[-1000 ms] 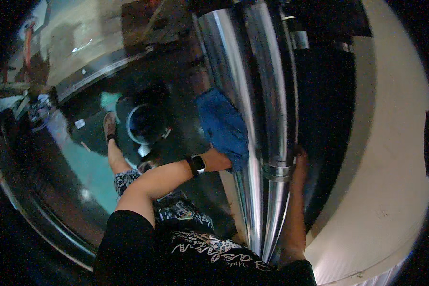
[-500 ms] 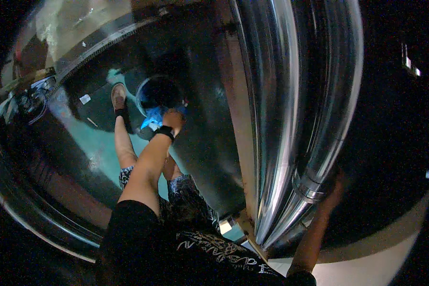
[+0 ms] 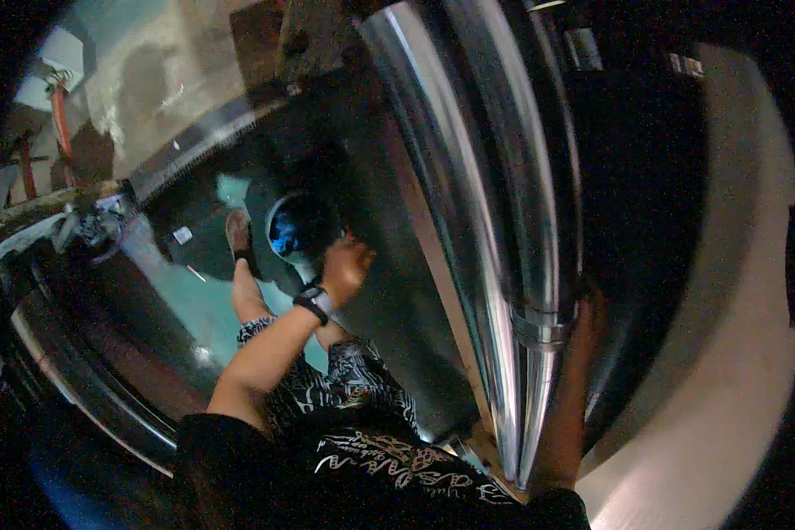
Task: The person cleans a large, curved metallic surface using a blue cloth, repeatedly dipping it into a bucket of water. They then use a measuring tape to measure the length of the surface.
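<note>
My left hand (image 3: pixel 349 265), with a dark watch on its wrist, is beside the near right rim of a dark bucket (image 3: pixel 284 205) on the floor. Motion smears its fingers, so I cannot tell if they are apart or closed. A crumpled blue cloth or bag (image 3: pixel 283 237) lies inside the bucket, apart from that hand. My right hand (image 3: pixel 592 305) is at the right side of a shiny metal pipe (image 3: pixel 539 194), close to its collar (image 3: pixel 541 325). Darkness and the pipe hide its fingers.
Another shiny pipe (image 3: pixel 468 194) runs alongside on the left. A wooden-looking strip (image 3: pixel 437 256) edges the pipes. My shod foot (image 3: pixel 238 231) stands left of the bucket on green and dark floor, near a small white scrap (image 3: pixel 182 235). A curved dark shiny form (image 3: pixel 106 380) bends along the lower left.
My left hand has come away from the blue cloth or bag, which now lies in the bucket. The view has shifted, and my right hand stays near the pipe's collar.
</note>
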### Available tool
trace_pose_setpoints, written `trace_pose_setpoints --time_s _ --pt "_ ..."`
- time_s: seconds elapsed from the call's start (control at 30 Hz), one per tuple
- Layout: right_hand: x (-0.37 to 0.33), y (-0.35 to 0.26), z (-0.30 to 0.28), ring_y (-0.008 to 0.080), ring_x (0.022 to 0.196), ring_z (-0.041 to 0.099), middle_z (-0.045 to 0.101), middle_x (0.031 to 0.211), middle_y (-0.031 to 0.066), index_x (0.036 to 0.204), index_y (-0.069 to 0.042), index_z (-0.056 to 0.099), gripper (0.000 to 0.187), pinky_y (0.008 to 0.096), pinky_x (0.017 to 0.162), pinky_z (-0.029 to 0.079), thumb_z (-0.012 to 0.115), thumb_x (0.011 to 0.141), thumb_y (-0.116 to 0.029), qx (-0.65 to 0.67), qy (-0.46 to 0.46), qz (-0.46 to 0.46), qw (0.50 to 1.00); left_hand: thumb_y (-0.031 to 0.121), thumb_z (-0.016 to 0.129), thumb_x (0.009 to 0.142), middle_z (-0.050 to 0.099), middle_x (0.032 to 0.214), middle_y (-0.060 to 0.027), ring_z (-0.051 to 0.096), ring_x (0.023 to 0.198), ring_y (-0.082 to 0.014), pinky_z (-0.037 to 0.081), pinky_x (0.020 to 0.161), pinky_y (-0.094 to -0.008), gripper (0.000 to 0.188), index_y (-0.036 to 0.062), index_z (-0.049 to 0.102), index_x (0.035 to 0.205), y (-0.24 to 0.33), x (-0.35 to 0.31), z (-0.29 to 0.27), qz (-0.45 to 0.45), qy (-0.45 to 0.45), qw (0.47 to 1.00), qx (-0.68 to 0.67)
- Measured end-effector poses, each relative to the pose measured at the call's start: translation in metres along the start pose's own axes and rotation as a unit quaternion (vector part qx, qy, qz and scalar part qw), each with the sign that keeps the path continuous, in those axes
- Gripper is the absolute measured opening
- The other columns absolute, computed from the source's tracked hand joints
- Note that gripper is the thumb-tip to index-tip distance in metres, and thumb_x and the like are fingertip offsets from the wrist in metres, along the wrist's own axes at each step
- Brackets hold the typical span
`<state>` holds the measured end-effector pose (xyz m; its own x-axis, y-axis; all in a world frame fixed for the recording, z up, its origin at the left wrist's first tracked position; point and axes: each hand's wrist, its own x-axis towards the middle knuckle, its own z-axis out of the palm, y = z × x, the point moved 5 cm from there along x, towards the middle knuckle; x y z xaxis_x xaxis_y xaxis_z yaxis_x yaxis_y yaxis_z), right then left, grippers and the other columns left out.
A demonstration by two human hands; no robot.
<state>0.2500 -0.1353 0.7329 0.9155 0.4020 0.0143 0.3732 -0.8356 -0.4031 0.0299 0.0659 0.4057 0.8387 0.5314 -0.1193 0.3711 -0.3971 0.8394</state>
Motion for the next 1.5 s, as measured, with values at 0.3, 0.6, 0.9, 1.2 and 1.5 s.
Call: trace_pose_setpoints --time_s 0.3,0.6,0.9,1.2,1.5 --pt "-0.009 0.038 -0.031 0.0242 0.102 0.049 0.052 0.113 0.0126 0.116 -0.004 0.05 0.045 0.0341 0.09 0.035 0.048 0.085 -0.036 0.015 0.014 0.063 0.998 0.066 0.044 0.075 0.055 0.093 -0.0194 0.057 0.077 -0.0265 0.049 0.069 -0.0362 0.078 -0.0003 0.046 0.116 0.295 -0.063 -0.017 -0.124 -0.358 0.8 -0.466" --pt "-0.027 0.006 -0.013 0.0272 0.1 0.05 0.053 0.111 0.0151 0.115 -0.004 0.051 0.044 0.0364 0.088 0.036 0.048 0.084 -0.035 -0.071 0.13 -0.021 0.989 0.063 0.02 0.084 0.054 0.101 -0.0047 0.055 0.082 -0.0215 0.046 0.072 -0.0386 0.061 0.0149 0.045 0.114 0.324 -0.07 0.044 -0.239 -0.265 0.599 -0.717" --pt "-0.041 0.008 0.0 0.0303 0.098 0.051 0.054 0.11 0.0175 0.113 -0.003 0.051 0.043 0.0388 0.087 0.037 0.048 0.084 -0.035 -0.116 0.154 -0.044 0.98 0.053 0.016 0.089 0.056 0.1 -0.0091 0.054 0.091 -0.0232 0.044 0.079 -0.0375 0.056 0.011 0.048 0.107 0.303 -0.058 0.076 -0.347 -0.167 0.578 -0.72" --pt "-0.048 0.016 0.0 0.0333 0.097 0.052 0.054 0.108 0.02 0.111 -0.002 0.052 0.042 0.0411 0.086 0.038 0.048 0.084 -0.035 -0.131 0.15 -0.042 0.979 0.053 0.021 0.086 0.052 0.08 -0.0085 0.048 0.059 -0.0208 0.037 0.045 -0.0332 0.05 0.0087 0.044 0.094 0.287 -0.055 0.082 -0.379 -0.186 0.706 -0.568" --pt "-0.063 0.008 0.018 0.0385 0.091 0.054 0.057 0.101 0.0214 0.096 0.0 0.057 0.041 0.0455 0.081 0.041 0.044 0.083 -0.036 -0.326 0.116 -0.087 0.934 0.056 0.018 0.086 0.053 0.075 -0.0042 0.044 0.051 -0.0165 0.033 0.041 -0.03 0.055 0.0122 0.05 0.097 0.277 -0.067 0.069 -0.261 -0.22 0.705 -0.621"
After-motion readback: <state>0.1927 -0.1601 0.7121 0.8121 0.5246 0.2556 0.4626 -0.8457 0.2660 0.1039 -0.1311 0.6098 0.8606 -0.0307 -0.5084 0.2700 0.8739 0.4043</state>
